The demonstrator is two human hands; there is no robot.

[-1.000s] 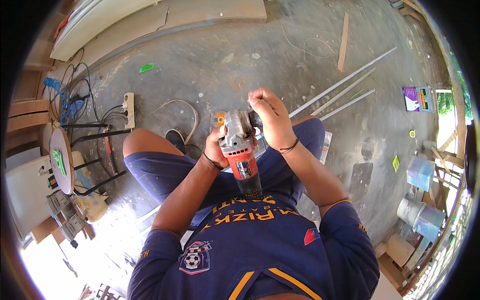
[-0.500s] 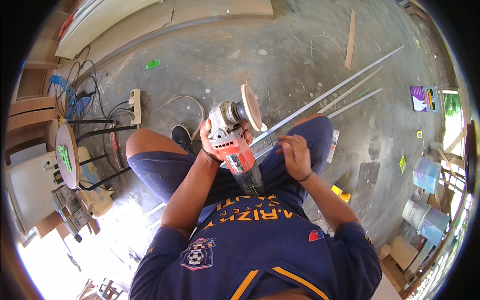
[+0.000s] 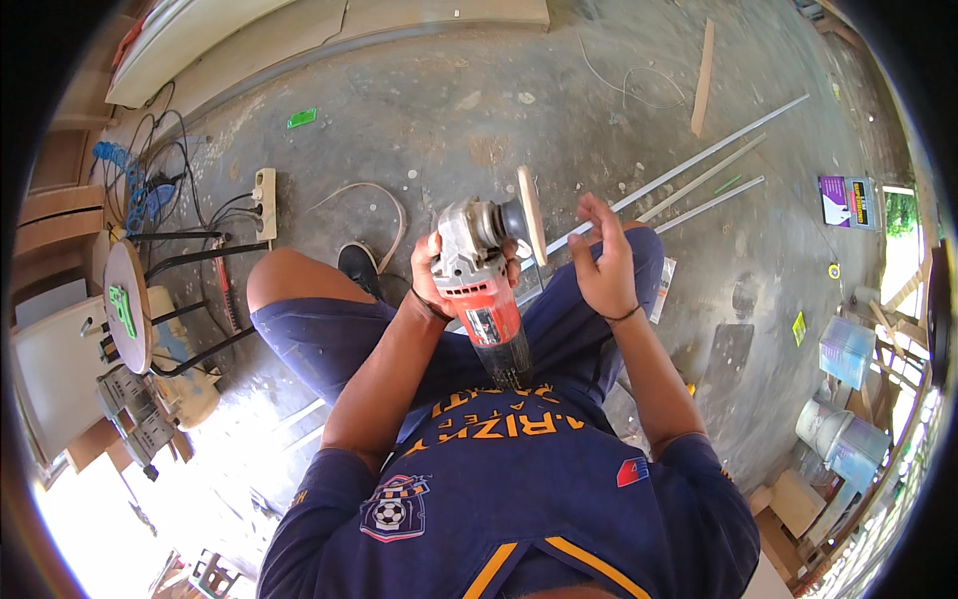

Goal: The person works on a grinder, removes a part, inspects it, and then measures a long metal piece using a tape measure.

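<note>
A red, grey and black angle grinder [image 3: 495,324] with a round pale disc [image 3: 534,215] on its head is upright in front of my belly, its black end against my shirt. My left hand [image 3: 426,272] grips it around the grey gear head, with fingertips showing on the far side. The disc stands edge-on and faces right. To the right of the disc, my right hand [image 3: 605,272] is raised above my right knee, fingers stretched and thumb apart. It holds nothing and does not touch the disc.
On the left stand a round stool [image 3: 127,299] and a power strip [image 3: 264,205] with plugged cables. Long metal strips [image 3: 689,165] and a wooden strip [image 3: 704,80] lie on the floor ahead to the right. Buckets [image 3: 826,427] line the right side.
The grinder has moved slightly right and its disc has turned more edge-on. My right hand has risen from near my thigh, and its curled fingers have straightened.
</note>
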